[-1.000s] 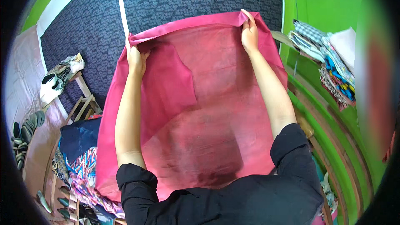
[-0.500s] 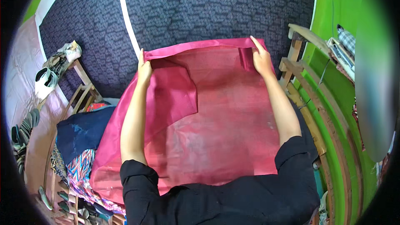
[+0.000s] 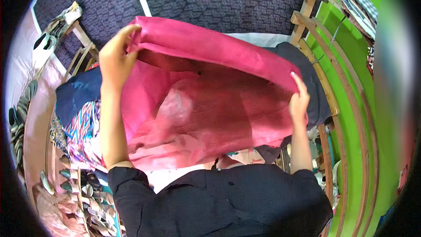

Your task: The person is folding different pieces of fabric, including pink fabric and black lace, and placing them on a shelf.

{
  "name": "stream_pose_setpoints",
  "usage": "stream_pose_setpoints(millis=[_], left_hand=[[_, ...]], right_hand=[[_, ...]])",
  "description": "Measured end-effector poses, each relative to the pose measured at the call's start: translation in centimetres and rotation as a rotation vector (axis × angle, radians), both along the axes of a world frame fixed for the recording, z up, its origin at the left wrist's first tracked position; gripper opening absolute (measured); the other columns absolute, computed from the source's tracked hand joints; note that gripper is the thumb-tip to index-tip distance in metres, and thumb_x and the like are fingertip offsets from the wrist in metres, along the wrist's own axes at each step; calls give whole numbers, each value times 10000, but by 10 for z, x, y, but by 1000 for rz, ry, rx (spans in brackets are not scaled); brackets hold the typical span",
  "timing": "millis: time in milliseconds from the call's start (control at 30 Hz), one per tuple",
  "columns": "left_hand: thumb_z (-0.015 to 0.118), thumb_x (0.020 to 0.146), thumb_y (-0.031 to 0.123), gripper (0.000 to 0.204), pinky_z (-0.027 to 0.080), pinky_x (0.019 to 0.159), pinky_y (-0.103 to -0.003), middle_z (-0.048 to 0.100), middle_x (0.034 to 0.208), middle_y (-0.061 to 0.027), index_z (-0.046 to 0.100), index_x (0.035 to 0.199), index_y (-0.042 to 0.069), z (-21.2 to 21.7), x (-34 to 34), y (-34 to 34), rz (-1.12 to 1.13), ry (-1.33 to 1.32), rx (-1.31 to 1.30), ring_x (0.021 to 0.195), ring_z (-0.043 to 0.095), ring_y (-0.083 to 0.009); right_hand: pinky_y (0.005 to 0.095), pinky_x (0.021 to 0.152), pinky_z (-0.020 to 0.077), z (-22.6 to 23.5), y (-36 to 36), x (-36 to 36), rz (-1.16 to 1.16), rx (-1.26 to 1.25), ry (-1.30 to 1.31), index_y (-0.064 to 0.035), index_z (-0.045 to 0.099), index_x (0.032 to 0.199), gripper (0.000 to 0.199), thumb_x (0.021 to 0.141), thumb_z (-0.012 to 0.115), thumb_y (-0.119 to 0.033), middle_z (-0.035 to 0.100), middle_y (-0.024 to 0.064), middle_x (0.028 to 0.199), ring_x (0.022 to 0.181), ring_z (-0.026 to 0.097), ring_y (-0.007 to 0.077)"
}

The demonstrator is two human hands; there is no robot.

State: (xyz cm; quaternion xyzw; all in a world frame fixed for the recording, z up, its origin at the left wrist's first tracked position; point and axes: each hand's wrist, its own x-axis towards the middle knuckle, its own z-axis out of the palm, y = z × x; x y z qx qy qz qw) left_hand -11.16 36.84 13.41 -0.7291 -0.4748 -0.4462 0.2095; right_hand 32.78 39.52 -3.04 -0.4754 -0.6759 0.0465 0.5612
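One pink cloth (image 3: 210, 105), thin, creased, top edge folded over; long axis left-right, beside the wooden rail (image 3: 326, 87). Left hand (image 3: 115, 57) fingers grip one corner, right hand (image 3: 299, 101) fingers the other.

Single head-worn fisheye view, looking steeply down, close range

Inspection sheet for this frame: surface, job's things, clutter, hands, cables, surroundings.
Surface: dark patterned carpet with a white stripe.
Job's things: pink cloth, spread and folded over along its far edge.
Clutter: dark garment under the cloth at right; colourful zigzag fabric at left.
Hands: left hand grips the cloth's upper corner; right hand holds its right edge.
Cables: nothing seen.
Surroundings: green wall, wooden rack, shoes at left.
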Motion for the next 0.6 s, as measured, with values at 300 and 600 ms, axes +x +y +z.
stream_pose_setpoints(millis=[300,600], left_hand=[[618,701,-61,463,457,835,-351,555,1071,-161,490,1142,1,-220,11,-135,-144,-511,-300,950,572,-282],[797,460,515,1150,91,955,-711,81,1444,-259,231,1406,188,-285,-18,-164,632,-139,-493,1337,81,-429]], right_hand=[[506,1015,230,-160,-64,-24,-148,-376,-310,-120,461,1287,517,781,419,-22,572,127,1140,1116,490,288],[308,1072,202,-138,-53,-13,142,-288,510,-9,477,1248,540,746,281,26,467,103,1300,1270,352,215]])
